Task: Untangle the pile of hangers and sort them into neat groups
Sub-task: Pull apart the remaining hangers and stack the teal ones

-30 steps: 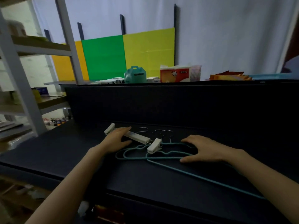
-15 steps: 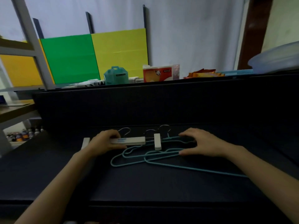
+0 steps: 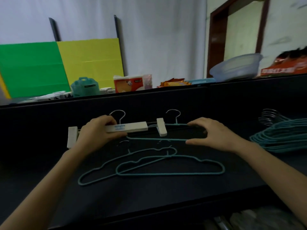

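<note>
My left hand [image 3: 98,130] grips the bar of a white clip hanger [image 3: 132,127] with two white clips, lifted a little over the dark table [image 3: 166,193]. My right hand [image 3: 209,133] holds one teal wire hanger [image 3: 157,139] by its right end, thumb under the lower wire and fingers over the top. Two more teal hangers [image 3: 169,165] lie overlapped on the table in front of my hands. A neat stack of teal hangers [image 3: 282,135] lies at the far right, hooks pointing away.
A dark raised back panel [image 3: 166,100] runs behind the table. On the ledge beyond it stand a teal box [image 3: 85,87], a tissue pack [image 3: 131,83], a plastic basin [image 3: 235,67] and a red package [image 3: 282,67]. Green and yellow boards lean on the wall.
Both hands have lifted their hangers away from the pile; the white clip hanger and one teal hanger are now apart from the two left lying. The view swung right, showing the stack.
</note>
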{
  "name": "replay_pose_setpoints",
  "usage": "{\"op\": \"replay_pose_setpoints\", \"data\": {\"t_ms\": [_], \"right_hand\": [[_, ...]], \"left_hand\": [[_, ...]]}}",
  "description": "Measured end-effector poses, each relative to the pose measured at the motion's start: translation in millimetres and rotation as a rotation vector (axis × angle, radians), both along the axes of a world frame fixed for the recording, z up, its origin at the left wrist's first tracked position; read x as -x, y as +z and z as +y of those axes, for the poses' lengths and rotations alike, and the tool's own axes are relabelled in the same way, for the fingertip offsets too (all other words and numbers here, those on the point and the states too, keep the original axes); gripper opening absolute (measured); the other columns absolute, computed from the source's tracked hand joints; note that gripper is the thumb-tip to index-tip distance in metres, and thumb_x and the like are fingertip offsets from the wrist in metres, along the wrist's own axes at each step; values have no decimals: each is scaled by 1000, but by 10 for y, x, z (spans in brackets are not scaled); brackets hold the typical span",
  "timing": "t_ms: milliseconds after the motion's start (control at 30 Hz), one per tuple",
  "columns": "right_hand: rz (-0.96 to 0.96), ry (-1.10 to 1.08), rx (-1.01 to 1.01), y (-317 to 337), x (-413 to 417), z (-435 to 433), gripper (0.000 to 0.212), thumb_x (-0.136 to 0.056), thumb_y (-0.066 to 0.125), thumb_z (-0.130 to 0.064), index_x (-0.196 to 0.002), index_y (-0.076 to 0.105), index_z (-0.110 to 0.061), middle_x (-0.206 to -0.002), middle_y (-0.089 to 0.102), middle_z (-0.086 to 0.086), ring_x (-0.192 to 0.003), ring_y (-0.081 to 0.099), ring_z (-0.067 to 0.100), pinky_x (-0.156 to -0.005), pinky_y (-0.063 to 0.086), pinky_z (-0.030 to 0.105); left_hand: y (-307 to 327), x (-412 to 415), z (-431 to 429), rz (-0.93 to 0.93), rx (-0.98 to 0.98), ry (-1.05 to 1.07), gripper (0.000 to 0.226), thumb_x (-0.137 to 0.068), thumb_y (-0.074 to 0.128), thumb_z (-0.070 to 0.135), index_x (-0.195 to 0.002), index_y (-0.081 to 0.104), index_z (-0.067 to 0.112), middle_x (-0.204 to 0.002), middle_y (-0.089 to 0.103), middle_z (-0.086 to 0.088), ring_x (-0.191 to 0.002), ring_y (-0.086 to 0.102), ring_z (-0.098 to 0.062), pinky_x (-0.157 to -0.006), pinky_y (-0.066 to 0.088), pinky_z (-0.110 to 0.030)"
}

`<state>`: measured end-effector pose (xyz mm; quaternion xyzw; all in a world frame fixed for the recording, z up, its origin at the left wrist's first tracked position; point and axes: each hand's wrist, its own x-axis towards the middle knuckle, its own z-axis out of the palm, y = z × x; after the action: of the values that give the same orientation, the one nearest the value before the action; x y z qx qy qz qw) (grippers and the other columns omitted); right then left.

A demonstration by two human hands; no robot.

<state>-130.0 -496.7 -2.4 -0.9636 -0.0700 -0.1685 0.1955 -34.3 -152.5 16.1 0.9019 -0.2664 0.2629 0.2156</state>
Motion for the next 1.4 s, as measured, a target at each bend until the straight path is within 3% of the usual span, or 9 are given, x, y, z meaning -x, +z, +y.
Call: {"op": "replay_pose_setpoints", "data": {"t_ms": [233, 433, 567, 700, 833, 1067, 1267, 1400], "right_hand": [[-46, -86, -32, 48, 558, -890, 86, -50, 52, -81, -122, 52, -34, -125, 53, -13, -114, 48, 7, -96, 45, 34], [15, -127, -64, 75, 1071, -1874, 75, -52, 58, -76, -116, 51, -38, -123, 52, -16, -111, 47, 2, -91, 39, 25], [53, -136, -71, 103, 1298, -2504, 72, -49, 57, -78, -109, 49, -39, -123, 52, -12, -115, 47, 8, -97, 40, 31], [54, -117, -84, 121, 1406, -2997, 66, -52, 60, -73, -107, 49, -38, -120, 50, -13, -114, 46, 7, -91, 38, 27], [44, -81, -110, 118, 1456, -3311, 63, -52, 62, -70, -104, 51, -36, -120, 52, -11, -116, 47, 10, -96, 43, 37], [65, -29, -60, 94, 1385, -3624, 57, -59, 66, -66, -104, 48, -37, -119, 52, -8, -114, 48, 12, -97, 43, 38], [52, -13, -86, 56, 1238, -3754, 58, -54, 62, -72, -100, 48, -41, -118, 53, -10, -112, 49, 12, -95, 43, 37], [78, 19, -91, 22, 1063, -3854, 47, -65, 70, -59, -101, 49, -39, -119, 51, -9, -112, 47, 12, -95, 41, 34]], "left_hand": [[37, 147, -1080, -31, 4, -104, 34, -65, 72, 52, -81, 56, 28, -78, 55, 11, -68, 50, -7, -52, 33, -25], [-93, 449, -2153, -28, -8, -147, 34, -68, 70, 54, -84, 55, 27, -79, 55, 10, -66, 50, -6, -51, 36, -23], [-170, 685, -2774, -20, 0, -154, 34, -69, 67, 55, -84, 55, 28, -79, 56, 11, -65, 49, -2, -49, 33, -22], [-223, 875, -3211, -20, 48, -143, 36, -68, 64, 59, -84, 55, 28, -79, 56, 11, -66, 50, -5, -50, 34, -25], [-207, 1000, -3494, -12, 51, -138, 42, -66, 60, 62, -85, 57, 25, -82, 59, 7, -69, 54, -13, -54, 41, -32], [-132, 1155, -3747, 32, 139, -209, 49, -59, 57, 67, -86, 59, 25, -82, 62, 7, -72, 58, -13, -63, 51, -43], [-42, 1171, -3767, -25, 180, -167, 44, -58, 55, 69, -80, 56, 31, -73, 57, 16, -66, 54, -4, -53, 37, -27], [-3, 1154, -3827, -48, 183, -120, 44, -57, 56, 69, -80, 57, 31, -73, 56, 18, -66, 53, -3, -51, 37, -27]]}}
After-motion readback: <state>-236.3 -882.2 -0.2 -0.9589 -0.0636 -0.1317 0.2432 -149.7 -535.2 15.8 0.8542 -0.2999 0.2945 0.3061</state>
